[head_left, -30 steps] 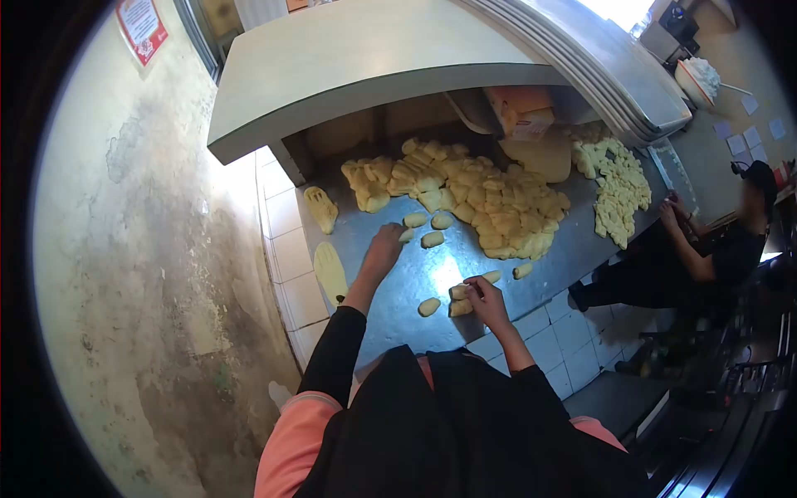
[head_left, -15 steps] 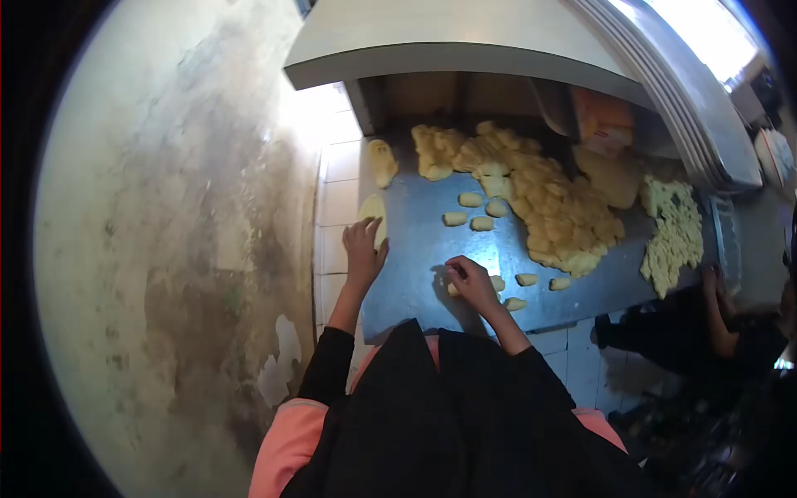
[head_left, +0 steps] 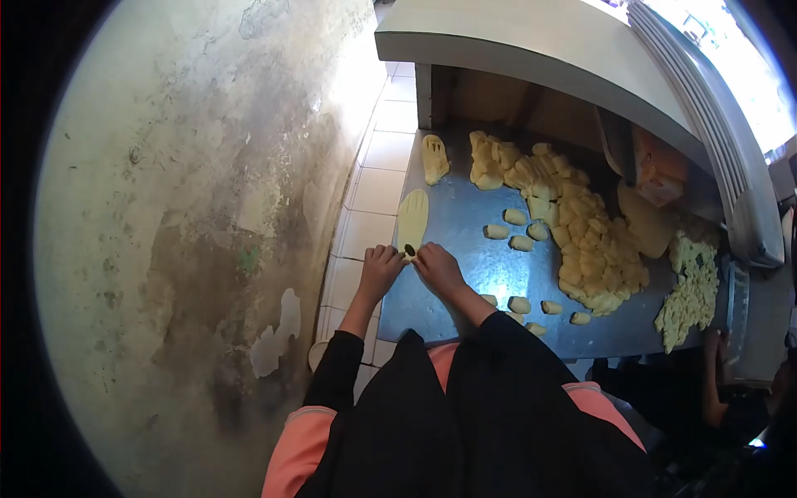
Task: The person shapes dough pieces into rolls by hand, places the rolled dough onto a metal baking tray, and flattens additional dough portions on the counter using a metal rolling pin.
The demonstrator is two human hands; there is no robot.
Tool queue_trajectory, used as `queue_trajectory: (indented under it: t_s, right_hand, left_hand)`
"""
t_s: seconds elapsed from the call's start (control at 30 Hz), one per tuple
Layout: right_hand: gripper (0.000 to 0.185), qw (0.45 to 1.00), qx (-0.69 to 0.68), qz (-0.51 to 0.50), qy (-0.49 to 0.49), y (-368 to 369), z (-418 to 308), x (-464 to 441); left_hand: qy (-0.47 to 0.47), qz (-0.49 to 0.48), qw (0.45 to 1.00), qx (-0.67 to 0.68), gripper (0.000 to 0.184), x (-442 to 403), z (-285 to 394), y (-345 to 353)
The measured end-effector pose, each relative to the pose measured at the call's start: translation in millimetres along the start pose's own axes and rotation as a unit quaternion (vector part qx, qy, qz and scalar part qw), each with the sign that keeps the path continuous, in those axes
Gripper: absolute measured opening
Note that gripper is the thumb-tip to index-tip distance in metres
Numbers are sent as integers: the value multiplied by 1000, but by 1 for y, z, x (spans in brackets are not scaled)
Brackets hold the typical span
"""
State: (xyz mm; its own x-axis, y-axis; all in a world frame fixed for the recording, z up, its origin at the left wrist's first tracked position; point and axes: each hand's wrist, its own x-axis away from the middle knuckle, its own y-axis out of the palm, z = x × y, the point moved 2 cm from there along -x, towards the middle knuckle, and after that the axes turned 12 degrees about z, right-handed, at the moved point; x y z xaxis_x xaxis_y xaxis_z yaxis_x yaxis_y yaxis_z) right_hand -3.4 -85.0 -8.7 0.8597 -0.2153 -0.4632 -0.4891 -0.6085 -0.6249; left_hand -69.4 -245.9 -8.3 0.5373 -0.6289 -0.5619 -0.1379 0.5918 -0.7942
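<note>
A flat oval of dough (head_left: 413, 217) with slits lies at the left edge of the metal table, a dark filling (head_left: 409, 249) on its near end. Both hands meet at that end: my left hand (head_left: 382, 270) pinches its left corner, and my right hand (head_left: 439, 267) pinches the right one. Another slit dough piece (head_left: 435, 160) rests farther back. To the right are small dough rolls (head_left: 496, 231) in two loose groups. Behind them spreads a large heap of dough pieces (head_left: 585, 241).
A shelf (head_left: 548, 41) overhangs the back of the metal table (head_left: 452, 207). Stacked trays (head_left: 714, 124) stand at the right, above a crumbly dough mass (head_left: 691, 286). Another person's arm (head_left: 712, 378) shows at lower right. A stained wall (head_left: 207, 207) rises on the left.
The view has shifted left. My left hand has gone from the dough rolls to the flat dough's near end, and my right hand has left the near rolls and joined it there.
</note>
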Motion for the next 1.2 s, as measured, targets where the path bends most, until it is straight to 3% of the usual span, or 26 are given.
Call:
queue_trajectory:
  t_s: [0.13,0.3,0.47,0.53,0.7,0.83,0.93,1.03,1.2]
  right_hand:
    - [14,998,2,22,-57,-7,5,-9]
    - [17,999,1,13,34,-10,20,-37]
    - [12,994,-32,0,106,2,39,-53]
    - [14,997,-36,-8,70,2,40,-52]
    - [20,1000,-4,-26,-1,-12,28,-44]
    - [14,998,31,6,-45,2,39,-38]
    - [11,982,-14,-78,171,7,39,-49]
    - [15,966,-73,20,246,11,38,-58]
    - [18,989,-4,-21,144,17,33,-68]
  left_hand:
    - [91,34,994,-41,16,-9,1,-1]
    - [-23,75,997,-15,12,-44,-22,7]
    - [-134,11,985,110,13,-63,-48,38]
    - [-168,13,974,154,12,-61,-56,44]
    - [-95,22,986,138,26,-44,-41,23]
    - [-80,-27,992,95,38,-38,-29,5]
    - [-82,-31,994,69,38,-41,-30,4]
    - [-48,-24,998,28,23,-42,-30,10]
    - [-49,-32,998,2,15,-41,-26,17]
